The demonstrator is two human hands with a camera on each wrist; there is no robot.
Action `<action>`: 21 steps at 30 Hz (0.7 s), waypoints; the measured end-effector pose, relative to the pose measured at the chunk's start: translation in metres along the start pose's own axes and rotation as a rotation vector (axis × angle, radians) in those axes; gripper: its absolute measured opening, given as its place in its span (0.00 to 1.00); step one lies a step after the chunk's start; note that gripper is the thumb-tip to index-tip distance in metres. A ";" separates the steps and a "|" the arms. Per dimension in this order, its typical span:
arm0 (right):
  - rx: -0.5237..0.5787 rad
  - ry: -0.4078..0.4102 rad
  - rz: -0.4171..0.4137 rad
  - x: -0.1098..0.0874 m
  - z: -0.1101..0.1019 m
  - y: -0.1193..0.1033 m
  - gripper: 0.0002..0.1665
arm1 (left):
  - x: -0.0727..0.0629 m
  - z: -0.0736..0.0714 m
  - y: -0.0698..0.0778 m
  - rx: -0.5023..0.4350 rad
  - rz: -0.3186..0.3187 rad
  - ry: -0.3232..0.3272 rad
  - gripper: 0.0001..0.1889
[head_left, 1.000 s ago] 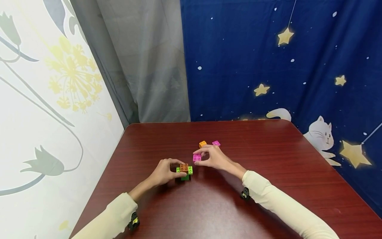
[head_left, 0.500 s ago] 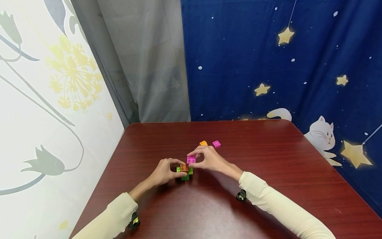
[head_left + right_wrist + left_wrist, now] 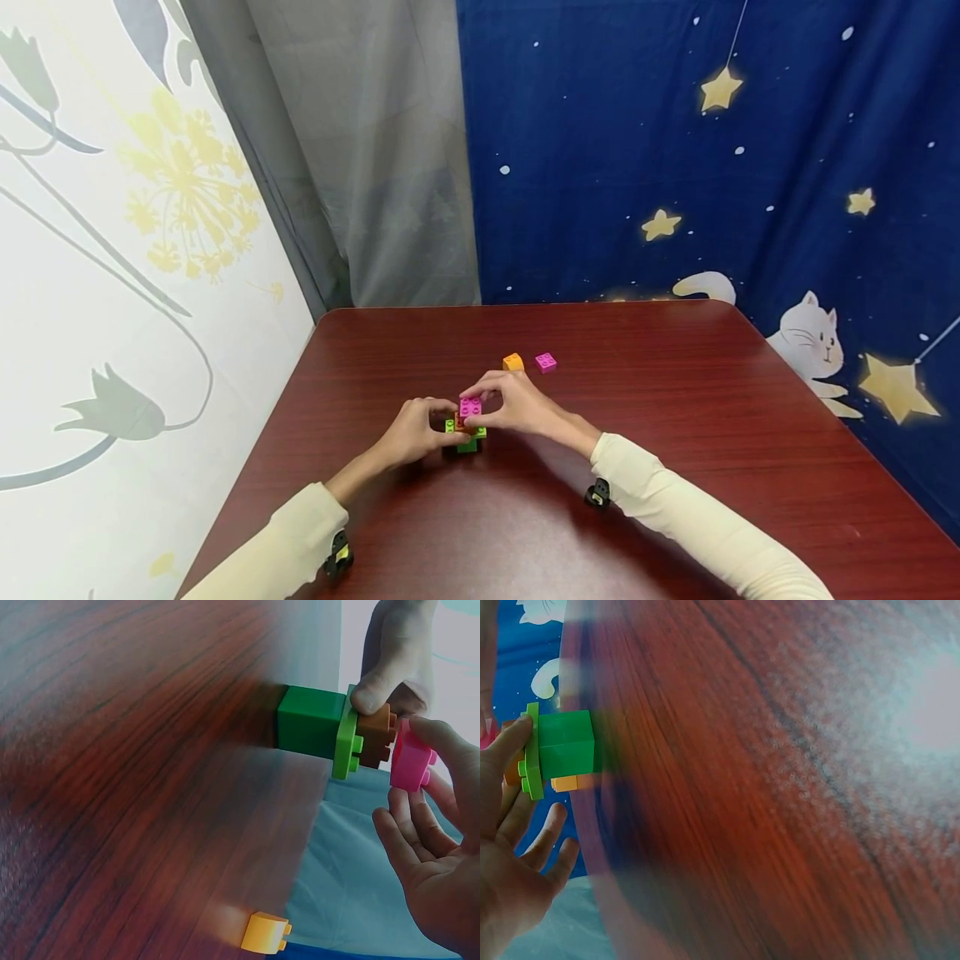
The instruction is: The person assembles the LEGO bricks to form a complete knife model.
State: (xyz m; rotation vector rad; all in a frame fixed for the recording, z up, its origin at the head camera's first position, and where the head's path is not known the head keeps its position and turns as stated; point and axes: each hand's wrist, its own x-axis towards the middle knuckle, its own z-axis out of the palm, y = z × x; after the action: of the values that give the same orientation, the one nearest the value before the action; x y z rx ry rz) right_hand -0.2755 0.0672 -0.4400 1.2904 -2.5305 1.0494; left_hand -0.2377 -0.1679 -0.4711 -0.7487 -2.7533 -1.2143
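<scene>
A small stack of toy building bricks stands on the table. At its base are green bricks (image 3: 566,742), then a wider lime plate (image 3: 343,746), with a brown brick (image 3: 373,736) on top. My left hand (image 3: 411,433) grips the stack from the left, thumb and fingers at the lime plate and brown brick. A pink brick (image 3: 470,407) is pinched between thumb and fingers of my right hand (image 3: 519,404), studs up, directly above the brown one. In the right wrist view the pink brick (image 3: 412,759) is very close to the brown studs; whether they touch I cannot tell.
Behind the right hand, an orange brick (image 3: 513,362) stands on the dark red table (image 3: 630,367). Another pink brick (image 3: 546,362) lies just right of it. Curtains (image 3: 405,167) border the table's far edge, and a patterned white wall (image 3: 150,333) the left.
My right hand has carried the pink brick leftward, from beside the stack to over the brown brick. The left hand has kept its grip on the stack in place.
</scene>
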 end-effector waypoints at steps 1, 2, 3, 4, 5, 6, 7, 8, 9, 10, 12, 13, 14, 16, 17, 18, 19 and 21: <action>0.001 -0.007 0.001 0.000 0.001 -0.001 0.22 | 0.000 0.000 0.000 -0.003 0.000 -0.003 0.20; 0.000 -0.012 0.003 0.001 0.001 -0.001 0.22 | 0.000 0.000 -0.001 -0.004 -0.002 -0.005 0.19; 0.001 -0.018 0.008 0.001 0.002 -0.001 0.22 | 0.000 0.000 -0.001 -0.007 -0.002 -0.006 0.19; 0.005 -0.022 0.013 0.001 0.003 -0.002 0.22 | 0.000 0.000 -0.001 -0.007 -0.001 -0.007 0.19; 0.007 -0.025 0.016 0.001 0.003 -0.002 0.22 | 0.001 0.000 -0.002 -0.007 0.000 -0.007 0.19; 0.012 -0.025 0.020 0.002 0.004 -0.002 0.22 | 0.001 0.000 -0.002 -0.008 0.002 -0.006 0.18; 0.017 -0.026 0.023 0.002 0.004 -0.002 0.22 | 0.001 0.000 -0.002 -0.010 0.003 -0.004 0.18; 0.020 -0.026 0.024 0.002 0.005 -0.003 0.22 | 0.001 0.000 -0.002 -0.011 0.005 -0.003 0.17; 0.024 -0.027 0.023 0.003 0.005 -0.003 0.22 | 0.001 0.000 -0.002 -0.013 0.009 0.000 0.17; 0.029 -0.026 0.017 0.003 0.006 -0.003 0.22 | 0.001 0.000 -0.002 -0.015 0.009 0.001 0.16; 0.035 -0.028 0.004 0.004 0.007 -0.003 0.21 | 0.001 0.000 -0.002 -0.017 0.012 0.003 0.15; 0.038 -0.029 -0.001 0.004 0.008 -0.003 0.21 | 0.001 0.000 -0.002 -0.018 0.015 0.002 0.14; 0.041 -0.028 -0.005 0.004 0.008 -0.003 0.21 | 0.001 0.000 -0.002 -0.016 0.020 0.001 0.13; 0.050 -0.029 -0.005 0.005 0.009 -0.003 0.21 | 0.001 0.000 -0.002 -0.016 0.018 -0.001 0.13; 0.054 -0.031 -0.002 0.005 0.009 -0.003 0.21 | 0.001 0.000 -0.002 -0.016 0.017 -0.001 0.13; 0.061 -0.033 0.002 0.005 0.009 -0.003 0.21 | 0.001 -0.001 -0.002 -0.017 0.015 -0.001 0.13; 0.070 -0.034 0.008 0.004 0.009 -0.003 0.21 | 0.002 -0.001 -0.002 -0.018 0.014 -0.002 0.13; 0.090 -0.039 0.014 0.004 0.009 -0.003 0.21 | 0.002 -0.001 -0.002 -0.020 0.006 -0.003 0.14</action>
State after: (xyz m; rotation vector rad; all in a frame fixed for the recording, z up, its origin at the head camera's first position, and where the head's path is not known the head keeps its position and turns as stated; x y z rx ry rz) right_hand -0.2738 0.0577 -0.4435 1.3300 -2.5507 1.1653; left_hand -0.2402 -0.1685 -0.4714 -0.7606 -2.7432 -1.2424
